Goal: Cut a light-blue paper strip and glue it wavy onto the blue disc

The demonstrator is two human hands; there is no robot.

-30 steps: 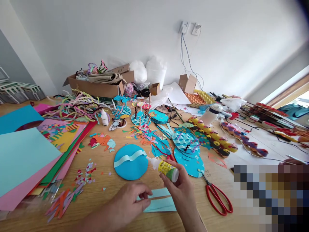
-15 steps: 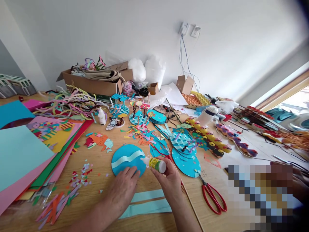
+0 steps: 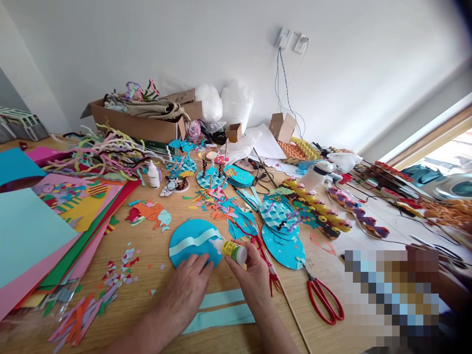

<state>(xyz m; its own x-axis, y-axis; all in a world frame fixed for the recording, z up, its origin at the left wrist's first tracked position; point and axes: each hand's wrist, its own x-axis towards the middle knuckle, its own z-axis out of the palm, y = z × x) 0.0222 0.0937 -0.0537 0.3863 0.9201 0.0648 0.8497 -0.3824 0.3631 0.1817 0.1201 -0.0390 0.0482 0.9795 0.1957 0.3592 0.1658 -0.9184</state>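
Observation:
A round blue paper disc (image 3: 192, 228) lies on the wooden table in front of me, with a wavy light-blue paper strip (image 3: 195, 240) across it. My left hand (image 3: 190, 285) rests its outstretched fingers flat on the disc's near edge. In my right hand (image 3: 252, 273) is a small glue bottle (image 3: 233, 251) with a yellow-green label, tipped sideways. Its white nozzle points left, over the disc near the strip's right end; whether it touches cannot be made out. Two straight light-blue strips (image 3: 223, 317) lie below, partly covered by my forearms.
Red-handled scissors (image 3: 325, 301) and a thin wooden stick (image 3: 291, 309) are at my right, beyond them a co-worker's hand (image 3: 424, 263). Coloured paper sheets (image 3: 33, 236) pile up at left. Another glue bottle (image 3: 153, 176) stands behind paper fish (image 3: 149, 212). Woven blue discs (image 3: 278, 216) lie right of centre.
My right hand has shifted the glue bottle slightly left, bringing its nozzle farther over the disc. My left hand stays pressed on the disc. The view has shifted a little.

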